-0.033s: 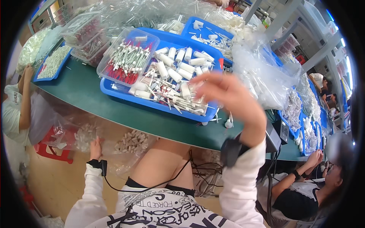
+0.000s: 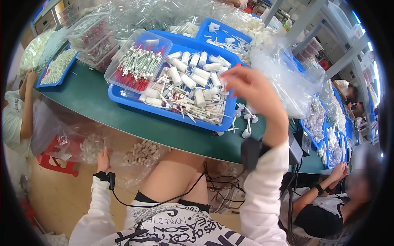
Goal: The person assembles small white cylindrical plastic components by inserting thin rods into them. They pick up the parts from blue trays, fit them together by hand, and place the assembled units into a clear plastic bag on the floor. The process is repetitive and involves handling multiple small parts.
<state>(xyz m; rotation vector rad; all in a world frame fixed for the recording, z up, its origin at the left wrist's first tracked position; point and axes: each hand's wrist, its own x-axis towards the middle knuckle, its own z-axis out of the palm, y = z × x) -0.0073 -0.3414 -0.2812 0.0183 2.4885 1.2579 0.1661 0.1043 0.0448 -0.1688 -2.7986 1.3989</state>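
Over the right edge of a large blue tray (image 2: 143,110) is my right hand (image 2: 250,84), its fingers loosely bent and apart, with nothing visible in them. White cylinders (image 2: 188,81) and thin white sticks (image 2: 193,111), some with red ends, fill the tray beneath. A clear plastic box (image 2: 111,80) of white-and-red sticks rests on the tray's left part. Low on the left, below the table edge, my left hand (image 2: 103,160) is closed at the edge of a clear plastic bag (image 2: 127,168) containing small white pieces; part of its grip is hidden.
Loose round-headed white pieces (image 2: 246,133) lie on the green table (image 2: 90,98) beside the tray. Stacked clear boxes (image 2: 92,43) stand at far left, and a bulky clear bag (image 2: 283,82) at right. A black cable (image 2: 156,203) crosses my lap. People sit at both sides.
My right hand has moved a little right and upward from over the tray, uncovering white cylinders and the loose pieces beside it. My left hand has stayed in place.
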